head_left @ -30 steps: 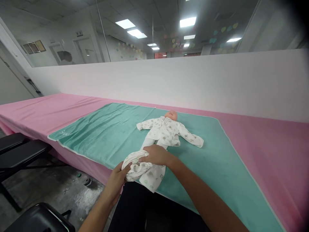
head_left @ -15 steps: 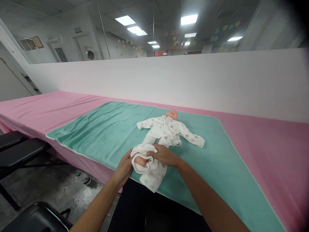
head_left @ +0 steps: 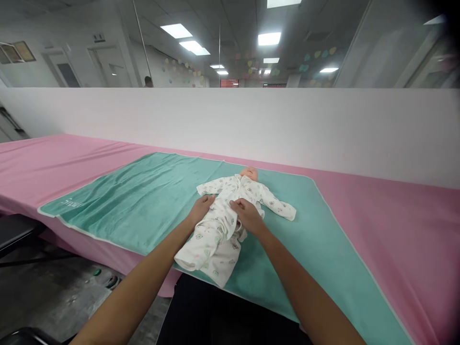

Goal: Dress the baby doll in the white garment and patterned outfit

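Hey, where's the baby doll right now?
In the head view, the doll lies on its back at the middle of the green mat, left hand and right hand at its waist.

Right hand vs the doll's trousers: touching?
Touching. Head view: the right hand curls onto the waistband of the trousers at the middle of the doll, no gap visible; the left hand grips the other side.

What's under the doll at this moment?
The doll lies on a teal towel spread over a pink table cover. The left hand and right hand rest at its waist. The towel patch beneath it is hidden, and printed trousers cover its legs.
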A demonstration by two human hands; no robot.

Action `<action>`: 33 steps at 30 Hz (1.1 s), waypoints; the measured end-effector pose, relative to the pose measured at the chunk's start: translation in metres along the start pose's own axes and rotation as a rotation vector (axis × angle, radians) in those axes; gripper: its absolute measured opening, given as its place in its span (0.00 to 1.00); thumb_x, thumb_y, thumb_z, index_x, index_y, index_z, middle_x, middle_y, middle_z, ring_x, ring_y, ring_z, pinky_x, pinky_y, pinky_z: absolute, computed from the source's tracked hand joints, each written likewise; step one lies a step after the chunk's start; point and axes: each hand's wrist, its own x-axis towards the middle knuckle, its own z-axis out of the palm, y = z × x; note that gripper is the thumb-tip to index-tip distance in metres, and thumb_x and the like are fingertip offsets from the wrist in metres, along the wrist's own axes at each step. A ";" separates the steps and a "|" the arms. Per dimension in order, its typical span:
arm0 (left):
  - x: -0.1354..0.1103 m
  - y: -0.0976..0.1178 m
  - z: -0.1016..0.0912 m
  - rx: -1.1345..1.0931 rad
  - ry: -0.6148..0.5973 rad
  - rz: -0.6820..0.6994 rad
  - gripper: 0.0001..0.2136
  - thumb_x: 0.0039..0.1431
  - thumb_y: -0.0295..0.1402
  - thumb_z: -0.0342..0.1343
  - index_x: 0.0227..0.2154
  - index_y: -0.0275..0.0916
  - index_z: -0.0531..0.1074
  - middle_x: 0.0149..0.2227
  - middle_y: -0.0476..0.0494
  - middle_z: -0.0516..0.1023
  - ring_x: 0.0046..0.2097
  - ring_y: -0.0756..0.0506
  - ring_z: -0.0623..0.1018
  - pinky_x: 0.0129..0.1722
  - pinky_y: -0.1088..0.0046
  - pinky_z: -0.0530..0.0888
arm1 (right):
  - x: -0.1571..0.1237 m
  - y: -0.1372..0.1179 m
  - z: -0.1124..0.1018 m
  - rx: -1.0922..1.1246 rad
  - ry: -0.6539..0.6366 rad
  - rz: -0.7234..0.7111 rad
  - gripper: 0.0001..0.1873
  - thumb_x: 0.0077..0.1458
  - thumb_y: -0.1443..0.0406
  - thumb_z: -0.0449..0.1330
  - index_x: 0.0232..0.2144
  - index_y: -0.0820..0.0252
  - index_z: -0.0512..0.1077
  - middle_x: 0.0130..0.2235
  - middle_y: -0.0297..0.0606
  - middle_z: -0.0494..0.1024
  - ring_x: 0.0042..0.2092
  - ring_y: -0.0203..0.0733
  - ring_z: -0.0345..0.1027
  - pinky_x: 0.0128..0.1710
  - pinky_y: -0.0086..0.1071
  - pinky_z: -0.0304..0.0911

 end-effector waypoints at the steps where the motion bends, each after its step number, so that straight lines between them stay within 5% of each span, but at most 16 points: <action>1: 0.005 -0.002 0.001 0.106 0.035 0.041 0.19 0.47 0.49 0.54 0.22 0.34 0.65 0.21 0.50 0.62 0.25 0.51 0.63 0.27 0.75 0.61 | 0.001 0.003 0.000 -0.042 0.082 -0.017 0.23 0.54 0.46 0.46 0.28 0.59 0.63 0.23 0.32 0.62 0.26 0.36 0.57 0.26 0.29 0.54; 4: 0.019 -0.007 0.001 0.328 0.072 0.254 0.15 0.49 0.45 0.55 0.30 0.36 0.67 0.29 0.47 0.65 0.34 0.48 0.67 0.35 0.73 0.64 | -0.001 0.013 -0.002 -0.231 0.294 -0.151 0.19 0.55 0.50 0.46 0.35 0.59 0.64 0.31 0.38 0.67 0.32 0.39 0.61 0.31 0.31 0.57; 8: 0.025 0.000 0.013 0.665 -0.027 0.477 0.26 0.43 0.45 0.59 0.45 0.38 0.65 0.47 0.38 0.62 0.50 0.40 0.64 0.47 0.67 0.62 | 0.000 0.026 -0.007 -0.641 0.500 -0.243 0.21 0.53 0.53 0.52 0.43 0.61 0.63 0.44 0.46 0.64 0.45 0.47 0.58 0.42 0.36 0.55; 11: 0.022 0.016 0.035 0.935 -0.064 0.476 0.26 0.46 0.49 0.56 0.44 0.36 0.64 0.47 0.34 0.62 0.49 0.36 0.65 0.42 0.63 0.64 | 0.008 0.028 -0.004 -0.782 0.477 -0.164 0.17 0.56 0.54 0.48 0.38 0.60 0.64 0.39 0.44 0.66 0.40 0.45 0.59 0.36 0.34 0.54; 15: 0.029 0.040 0.046 1.232 -0.137 0.440 0.12 0.55 0.38 0.46 0.36 0.35 0.67 0.44 0.34 0.66 0.41 0.38 0.70 0.35 0.65 0.66 | 0.018 0.023 -0.011 -0.616 0.486 -0.064 0.19 0.59 0.53 0.42 0.28 0.60 0.63 0.29 0.37 0.66 0.29 0.37 0.57 0.28 0.29 0.50; 17: 0.041 0.047 0.030 1.241 -0.134 0.374 0.10 0.57 0.33 0.43 0.34 0.36 0.67 0.39 0.37 0.69 0.37 0.42 0.72 0.33 0.67 0.65 | 0.018 0.028 -0.026 -0.409 0.598 -0.006 0.21 0.57 0.51 0.43 0.26 0.60 0.62 0.26 0.35 0.66 0.29 0.36 0.57 0.28 0.29 0.51; 21: 0.062 0.034 -0.029 1.135 0.092 0.143 0.07 0.55 0.31 0.44 0.34 0.37 0.65 0.36 0.38 0.70 0.36 0.42 0.72 0.30 0.69 0.65 | -0.006 0.065 -0.065 -0.123 0.648 0.223 0.20 0.52 0.50 0.47 0.29 0.61 0.64 0.27 0.36 0.67 0.28 0.38 0.60 0.27 0.29 0.55; 24: 0.059 0.010 -0.059 1.097 0.207 0.240 0.09 0.52 0.25 0.43 0.36 0.37 0.65 0.43 0.36 0.68 0.42 0.41 0.70 0.35 0.68 0.66 | -0.034 0.089 -0.081 -0.459 0.705 0.309 0.18 0.47 0.57 0.54 0.38 0.63 0.65 0.39 0.44 0.68 0.35 0.43 0.63 0.31 0.33 0.58; 26: 0.049 -0.001 -0.062 0.968 0.168 0.398 0.10 0.53 0.26 0.43 0.36 0.37 0.65 0.45 0.39 0.67 0.46 0.42 0.69 0.40 0.68 0.66 | -0.046 0.090 -0.079 -0.688 0.741 0.206 0.21 0.46 0.61 0.54 0.44 0.62 0.63 0.46 0.48 0.63 0.42 0.46 0.62 0.37 0.35 0.58; 29: 0.030 -0.006 -0.048 0.664 -0.091 0.360 0.10 0.56 0.34 0.46 0.38 0.39 0.68 0.43 0.42 0.71 0.44 0.44 0.71 0.42 0.70 0.67 | -0.043 0.072 -0.057 -0.637 0.538 0.028 0.16 0.52 0.59 0.50 0.42 0.59 0.64 0.44 0.44 0.66 0.40 0.43 0.63 0.41 0.36 0.58; 33: 0.011 0.000 -0.031 0.215 -0.423 -0.003 0.21 0.54 0.48 0.48 0.44 0.39 0.69 0.46 0.42 0.72 0.46 0.42 0.71 0.43 0.70 0.67 | -0.018 0.055 -0.021 -0.119 0.105 0.220 0.18 0.53 0.51 0.49 0.33 0.58 0.65 0.33 0.38 0.70 0.33 0.41 0.65 0.33 0.34 0.61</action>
